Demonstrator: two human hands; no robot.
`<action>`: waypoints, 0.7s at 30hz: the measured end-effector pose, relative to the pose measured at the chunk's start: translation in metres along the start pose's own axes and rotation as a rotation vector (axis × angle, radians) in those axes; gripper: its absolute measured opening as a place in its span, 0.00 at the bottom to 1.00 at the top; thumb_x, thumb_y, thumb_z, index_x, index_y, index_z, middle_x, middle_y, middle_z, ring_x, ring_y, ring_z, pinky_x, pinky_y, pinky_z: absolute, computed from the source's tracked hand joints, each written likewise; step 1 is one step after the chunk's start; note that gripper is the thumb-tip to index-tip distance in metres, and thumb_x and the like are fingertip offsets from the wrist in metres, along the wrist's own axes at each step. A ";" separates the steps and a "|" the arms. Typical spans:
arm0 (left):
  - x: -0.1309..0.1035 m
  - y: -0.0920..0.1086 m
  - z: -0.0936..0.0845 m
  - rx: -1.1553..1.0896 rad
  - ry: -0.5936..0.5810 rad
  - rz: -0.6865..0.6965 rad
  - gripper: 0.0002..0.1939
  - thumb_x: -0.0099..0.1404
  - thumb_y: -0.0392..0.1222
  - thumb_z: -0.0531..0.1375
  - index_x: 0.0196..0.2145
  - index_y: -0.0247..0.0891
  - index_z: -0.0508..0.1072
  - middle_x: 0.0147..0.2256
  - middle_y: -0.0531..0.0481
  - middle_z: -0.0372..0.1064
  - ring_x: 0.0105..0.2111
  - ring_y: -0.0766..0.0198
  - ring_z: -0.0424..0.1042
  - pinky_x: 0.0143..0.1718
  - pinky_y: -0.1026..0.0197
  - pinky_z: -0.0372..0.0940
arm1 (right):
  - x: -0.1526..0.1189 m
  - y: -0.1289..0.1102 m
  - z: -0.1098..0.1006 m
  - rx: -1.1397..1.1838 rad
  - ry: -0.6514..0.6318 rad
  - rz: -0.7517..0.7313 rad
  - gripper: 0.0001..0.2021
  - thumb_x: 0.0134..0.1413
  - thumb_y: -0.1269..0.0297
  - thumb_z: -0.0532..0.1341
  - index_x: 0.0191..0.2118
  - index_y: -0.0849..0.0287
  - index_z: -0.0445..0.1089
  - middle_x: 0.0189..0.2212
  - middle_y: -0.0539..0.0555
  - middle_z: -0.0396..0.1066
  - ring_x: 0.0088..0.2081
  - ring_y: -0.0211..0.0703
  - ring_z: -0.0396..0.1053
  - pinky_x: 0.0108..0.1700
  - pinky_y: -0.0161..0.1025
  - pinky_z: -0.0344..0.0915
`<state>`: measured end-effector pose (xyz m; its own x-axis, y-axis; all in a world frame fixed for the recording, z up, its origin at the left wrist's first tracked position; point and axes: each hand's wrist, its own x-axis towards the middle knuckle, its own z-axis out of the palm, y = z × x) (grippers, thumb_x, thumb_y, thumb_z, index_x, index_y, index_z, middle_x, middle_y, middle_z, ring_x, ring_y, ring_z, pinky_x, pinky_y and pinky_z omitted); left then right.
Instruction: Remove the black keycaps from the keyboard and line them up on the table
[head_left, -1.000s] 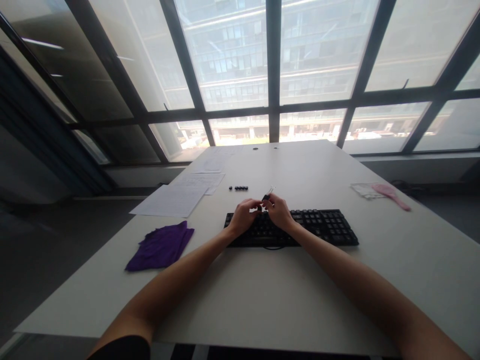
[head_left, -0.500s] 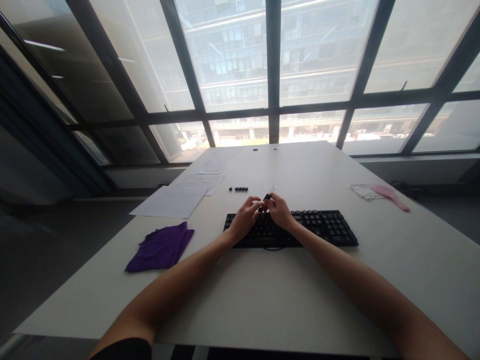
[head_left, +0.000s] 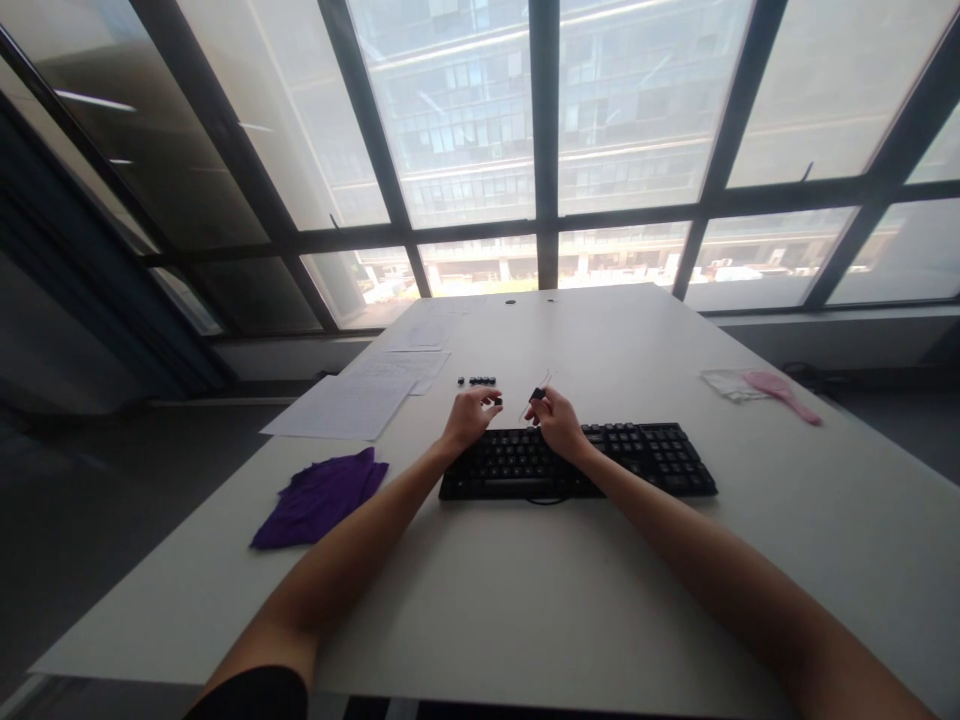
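While I am watching from afar through the head camera, the left hand (head_left: 471, 418) is pinching a small black piece (head_left: 498, 401), its thumb and fingertips closing narrowly on it. I am taking this piece for a keycap, though it is showing too small for me to be sure. Just beyond that hand, a short row of black keycaps (head_left: 482, 380) is lying on the white table (head_left: 555, 590), with a single keycap (head_left: 460, 380) sitting just to its left. The right hand (head_left: 559, 420) is gripping a tool (head_left: 538, 394) by its black handle, the fingers wrapping it snugly and thin wires sticking out at both ends. Under and between the two hands, the black keyboard (head_left: 517, 462) is lying flat, its right part stretching beneath the right forearm. Over on the left, a purple cloth (head_left: 319, 500) and some paper sheets (head_left: 341, 408) are resting, while a pink-handled item (head_left: 784, 392) is lying well apart on the right.
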<state>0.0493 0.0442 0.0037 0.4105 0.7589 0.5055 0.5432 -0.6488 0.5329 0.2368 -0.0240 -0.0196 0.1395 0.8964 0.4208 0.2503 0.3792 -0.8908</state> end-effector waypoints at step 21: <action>0.078 -0.082 0.037 0.279 -0.046 -0.008 0.03 0.55 0.39 0.69 0.30 0.44 0.83 0.38 0.47 0.72 0.43 0.54 0.65 0.49 0.52 0.65 | -0.001 0.005 0.000 -0.056 -0.005 0.010 0.08 0.61 0.61 0.55 0.31 0.56 0.64 0.26 0.51 0.74 0.25 0.38 0.68 0.30 0.34 0.61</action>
<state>0.0641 0.1589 -0.0257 0.4348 0.7696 0.4676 0.7244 -0.6074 0.3260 0.2376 -0.0227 -0.0244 0.1378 0.9010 0.4114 0.3020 0.3574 -0.8838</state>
